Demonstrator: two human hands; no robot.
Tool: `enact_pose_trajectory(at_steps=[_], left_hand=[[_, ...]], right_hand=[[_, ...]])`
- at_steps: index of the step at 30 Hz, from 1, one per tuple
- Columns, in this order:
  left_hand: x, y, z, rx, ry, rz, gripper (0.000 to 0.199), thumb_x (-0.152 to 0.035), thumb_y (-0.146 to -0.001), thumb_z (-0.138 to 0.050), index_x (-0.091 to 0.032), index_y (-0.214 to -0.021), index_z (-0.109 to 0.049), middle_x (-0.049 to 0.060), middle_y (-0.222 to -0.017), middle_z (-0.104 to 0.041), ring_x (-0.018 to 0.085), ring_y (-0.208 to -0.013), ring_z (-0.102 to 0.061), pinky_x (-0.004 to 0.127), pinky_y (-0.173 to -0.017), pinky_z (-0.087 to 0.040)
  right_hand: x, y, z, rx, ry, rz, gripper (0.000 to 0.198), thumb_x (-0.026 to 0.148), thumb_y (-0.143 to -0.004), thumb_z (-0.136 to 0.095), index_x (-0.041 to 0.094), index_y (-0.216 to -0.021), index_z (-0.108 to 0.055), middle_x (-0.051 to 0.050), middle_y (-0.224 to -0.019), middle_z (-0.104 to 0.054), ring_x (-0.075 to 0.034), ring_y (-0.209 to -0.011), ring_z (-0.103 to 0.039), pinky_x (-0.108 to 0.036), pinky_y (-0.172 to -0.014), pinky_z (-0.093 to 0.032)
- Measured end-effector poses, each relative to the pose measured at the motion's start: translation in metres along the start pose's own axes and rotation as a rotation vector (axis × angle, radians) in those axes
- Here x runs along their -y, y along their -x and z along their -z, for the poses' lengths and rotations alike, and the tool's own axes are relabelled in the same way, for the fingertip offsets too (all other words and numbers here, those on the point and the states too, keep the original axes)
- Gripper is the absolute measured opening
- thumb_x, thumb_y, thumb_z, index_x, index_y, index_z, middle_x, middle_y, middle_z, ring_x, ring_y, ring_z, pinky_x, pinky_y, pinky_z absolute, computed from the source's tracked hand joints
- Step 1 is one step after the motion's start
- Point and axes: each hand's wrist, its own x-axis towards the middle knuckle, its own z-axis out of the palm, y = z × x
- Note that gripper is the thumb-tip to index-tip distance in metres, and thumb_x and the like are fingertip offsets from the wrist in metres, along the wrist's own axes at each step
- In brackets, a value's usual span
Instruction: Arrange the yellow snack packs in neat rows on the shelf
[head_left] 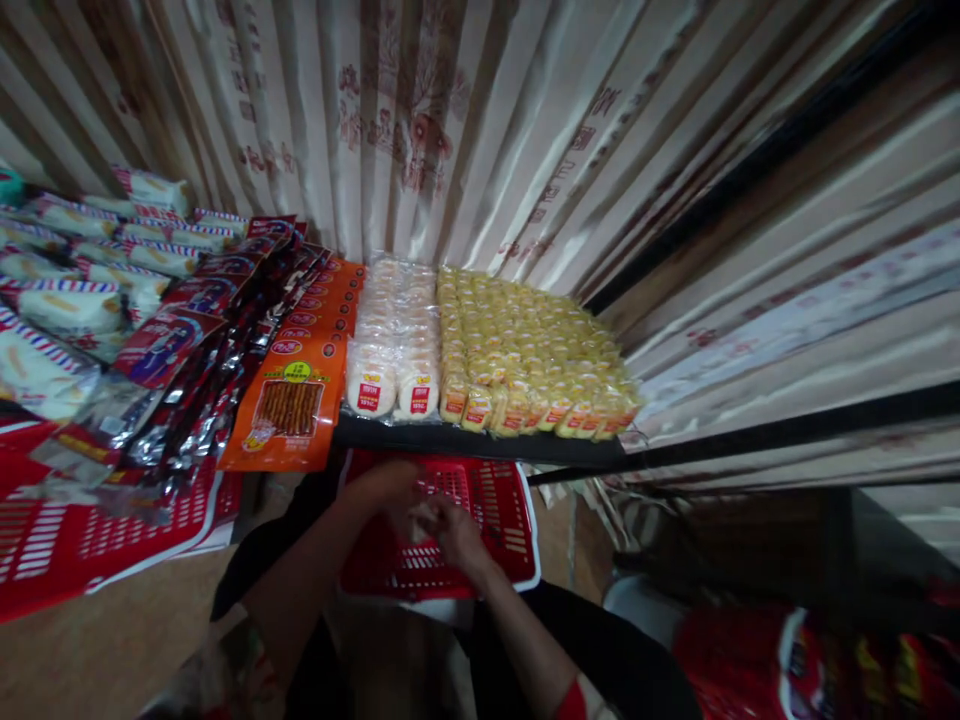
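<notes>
Your right hand (459,537) pinches a small pale item (424,520) above the middle of the red basket (510,505), while your left hand (392,486), also over the basket, is too blurred to tell its grip; work low within the basket, pressing lightly

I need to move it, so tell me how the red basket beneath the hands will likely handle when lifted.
The red basket looks like slotted plastic, so probably light for its size. Its walls stand open, suggesting it's fairly stiff.
</notes>
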Motion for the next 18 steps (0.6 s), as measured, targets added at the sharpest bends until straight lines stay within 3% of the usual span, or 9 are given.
enact_pose_trajectory(at_steps=[3,7,14,18], left_hand=[[-0.001,0.008,0.008,-0.042,0.049,-0.056,0.017,-0.019,-0.078,-0.051,-0.015,-0.089,-0.063,0.006,-0.086,-0.068,0.018,-0.075,-0.060,0.023,-0.063,-0.042],[-0.001,0.017,0.013,-0.122,0.146,-0.127,0.017,-0.027,-0.081,-0.050,-0.015,-0.089,-0.060,0.002,-0.085,-0.064,0.015,-0.076,-0.057,0.021,-0.063,-0.040],[0.006,0.022,0.005,-0.407,0.696,-0.285,0.028,-0.042,-0.081,-0.052,-0.014,-0.080,-0.055,0.000,-0.074,-0.056,0.011,-0.067,-0.052,0.021,-0.060,-0.040],[0.002,0.025,0.001,-0.561,0.863,-0.268,0.027,-0.040,-0.078,-0.057,-0.014,-0.084,-0.056,0.001,-0.078,-0.059,0.012,-0.071,-0.054,0.023,-0.065,-0.044]], right_hand=[[0.008,0.005,0.035,0.063,-0.101,-0.027,0.015,0.028,-0.077,-0.061,0.023,-0.090,-0.065,0.001,-0.080,-0.068,-0.015,-0.074,-0.063,-0.025,-0.067,-0.048],[0.027,0.002,0.068,0.096,-0.278,-0.038,0.024,0.033,-0.077,-0.060,0.020,-0.097,-0.065,-0.001,-0.085,-0.069,-0.015,-0.073,-0.063,-0.024,-0.066,-0.048],[0.058,-0.009,0.073,-0.068,-0.597,-0.113,0.053,0.039,-0.066,-0.071,0.019,-0.113,-0.057,-0.005,-0.095,-0.069,-0.018,-0.081,-0.065,-0.031,-0.074,-0.052],[0.066,-0.011,0.073,-0.083,-0.642,-0.086,0.048,0.041,-0.066,-0.071,0.019,-0.107,-0.059,-0.006,-0.099,-0.069,-0.020,-0.089,-0.065,-0.035,-0.083,-0.051]])
